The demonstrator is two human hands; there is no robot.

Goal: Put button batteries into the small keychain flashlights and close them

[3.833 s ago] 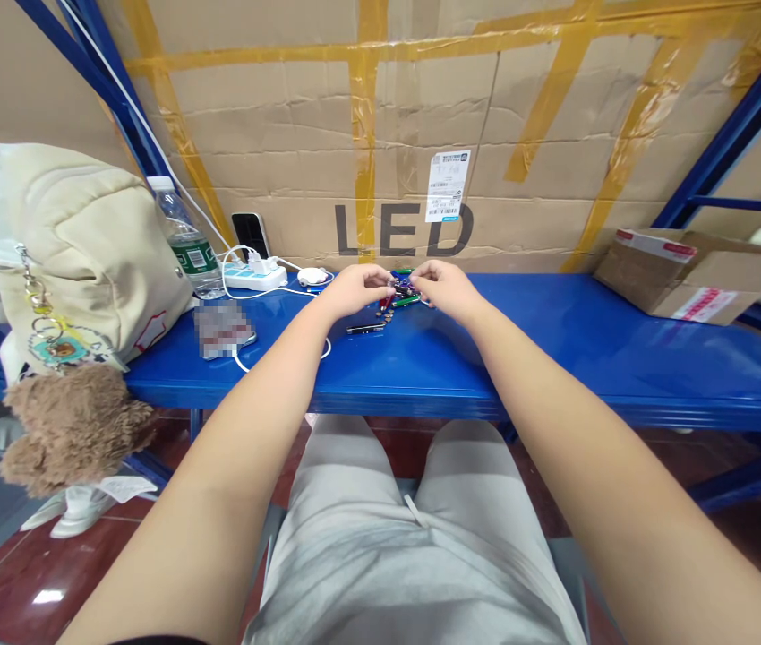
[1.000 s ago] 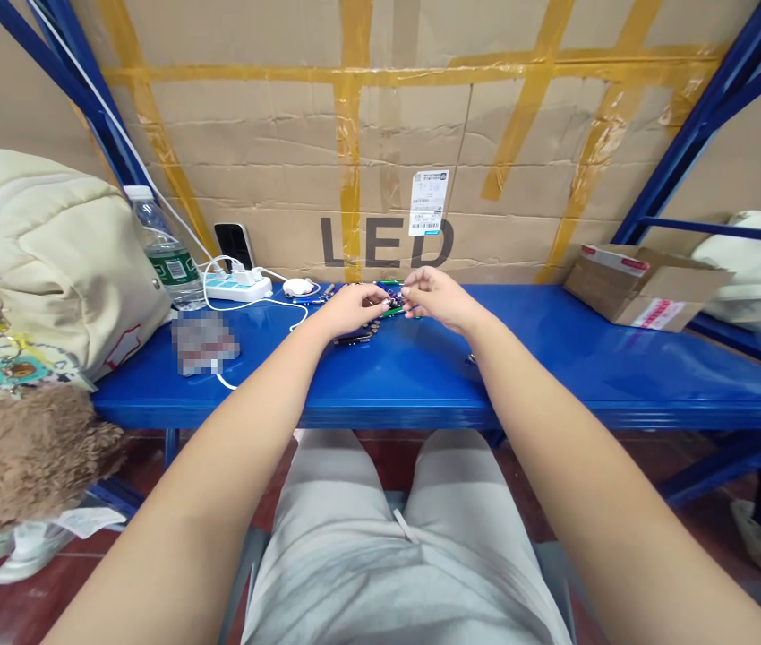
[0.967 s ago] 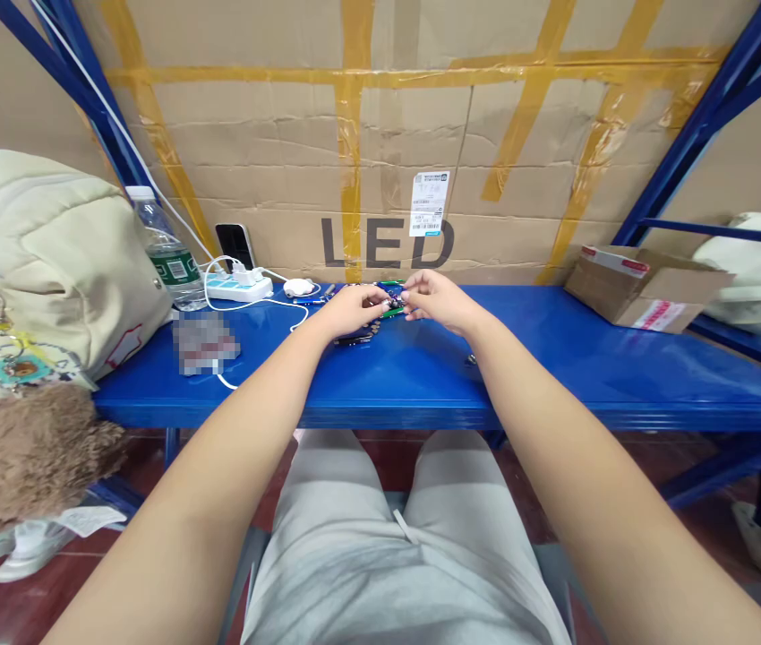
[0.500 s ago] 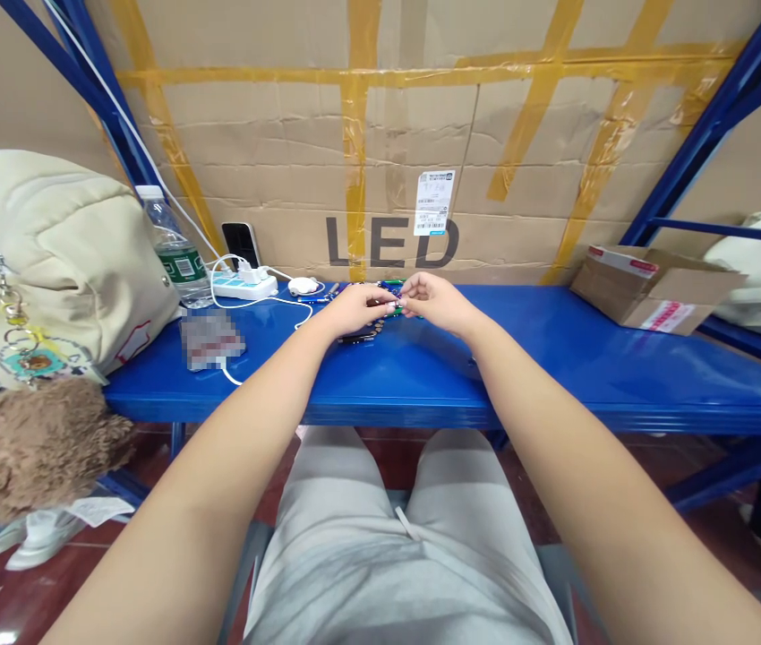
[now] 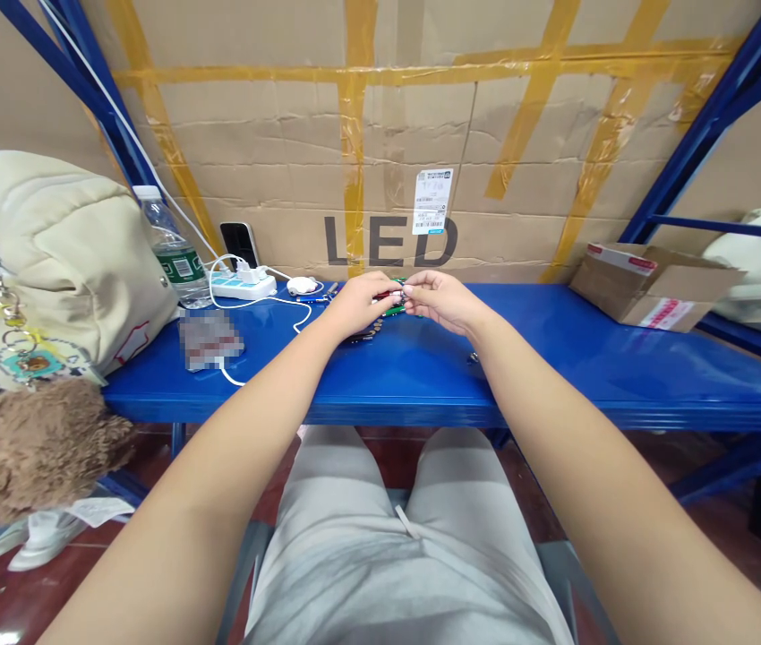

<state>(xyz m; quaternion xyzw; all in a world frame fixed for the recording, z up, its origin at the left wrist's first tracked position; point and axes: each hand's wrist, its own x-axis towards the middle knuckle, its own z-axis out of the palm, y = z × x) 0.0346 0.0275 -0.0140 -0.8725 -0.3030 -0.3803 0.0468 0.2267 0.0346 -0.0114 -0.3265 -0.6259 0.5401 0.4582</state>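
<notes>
1. The small red piece (image 5: pixel 386 295) is pinched at one end by the fingertips of the left hand (image 5: pixel 355 307). Its other, silvery end is pinched by the fingertips of the right hand (image 5: pixel 440 298). Both grips are pressed together on it.
2. The piece is held just above the blue shelf (image 5: pixel 555 358), at the far middle, below the "LED" lettering. Held from both ends like this, it is probably kept steady and in plain sight.
3. A green piece (image 5: pixel 394 310) lies directly under the grip, and some dark pieces (image 5: pixel 362 337) are partly hidden beneath the left hand. They appear to be kept close so that they stay within reach.
4. A white cable (image 5: pixel 300 318) runs left of the hands to a power strip (image 5: pixel 243 286). Beyond these a water bottle (image 5: pixel 175 251) and a cream bag (image 5: pixel 64 251) are set aside. A cardboard box (image 5: pixel 649 287) stands well apart on the right.
5. Compared with 3.8 s ago, when both hands lay low over a cluster of coloured pieces, one red piece is now singled out and raised. The dark pieces, then plainly shown, are now largely covered by the left hand.
6. Since half a second ago the hands have hardly shifted, but the red piece is shown more clearly between the fingertips.
</notes>
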